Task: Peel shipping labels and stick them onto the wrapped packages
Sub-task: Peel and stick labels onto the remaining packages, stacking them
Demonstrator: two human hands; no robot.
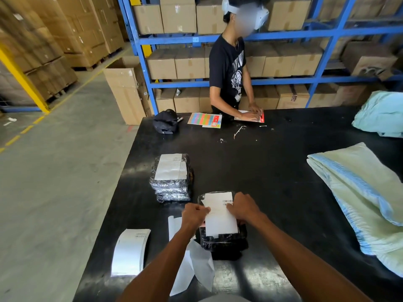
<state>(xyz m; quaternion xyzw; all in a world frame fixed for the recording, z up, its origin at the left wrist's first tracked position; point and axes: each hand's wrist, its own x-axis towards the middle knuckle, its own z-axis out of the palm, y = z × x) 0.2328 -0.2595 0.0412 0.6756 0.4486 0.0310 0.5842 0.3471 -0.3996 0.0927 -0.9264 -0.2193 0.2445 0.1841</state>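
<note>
The two forearms enter from the bottom edge and converge over the near part of the black table (272, 171). The left hand (194, 214) is closed, its fingers pinching the left edge of a white shipping label (220, 216). The right hand (244, 207) lies on the label's right side, fingers curled down onto it near the printed barcode. The label lies across the top of a package (224, 240) wrapped in black plastic; its far left corner stands slightly raised, so it is not fully flat.

Just left of the package, partly under the left forearm, lie loose sheets of peeled backing paper (196, 264). Further left, near the table's edge, sits a curved stack of unused labels (130, 249). Beyond the hands, a pile of wrapped packages (172, 182) stands apart, the top one already bearing a label.

On the right side of the table lie folded pale sacks (362, 192). At the far edge, a second person (229, 73) presses both hands on a small sheet; a coloured sticker sheet (205, 119) and a black cap (165, 122) lie beside them. Blue shelving (283, 35) with cardboard boxes stands behind.
</note>
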